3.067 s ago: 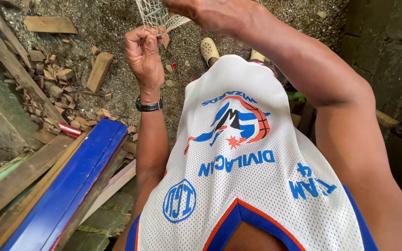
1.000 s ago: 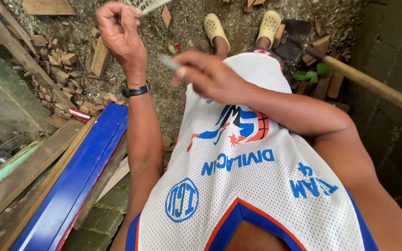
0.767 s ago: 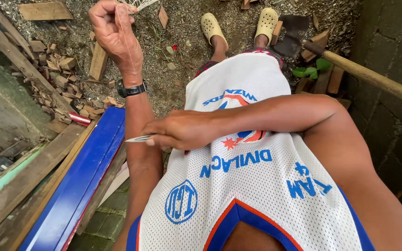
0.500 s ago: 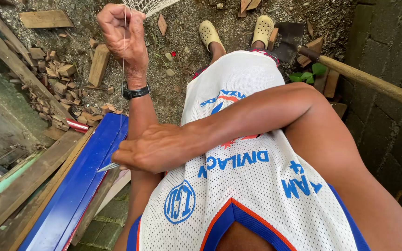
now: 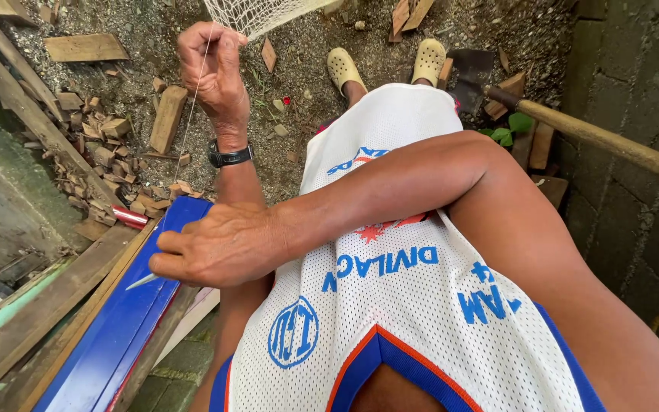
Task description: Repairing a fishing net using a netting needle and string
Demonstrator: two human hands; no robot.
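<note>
Head view: a white net [image 5: 265, 11] is being pinched at its lower edge by the left hand [image 5: 211, 65], fingers clenched on the mesh and on a thin line [image 5: 190, 122]. The line is being drawn taut, running down and leftward to the right hand [image 5: 219, 246], which is being closed around a pale netting needle [image 5: 143, 281]. The needle's long axis is lying slantwise, tip pointing down-left over the blue board [image 5: 127, 320]. A stitch is judged to be mid-pull, not yet tightened; how much netting is left cannot be told.
</note>
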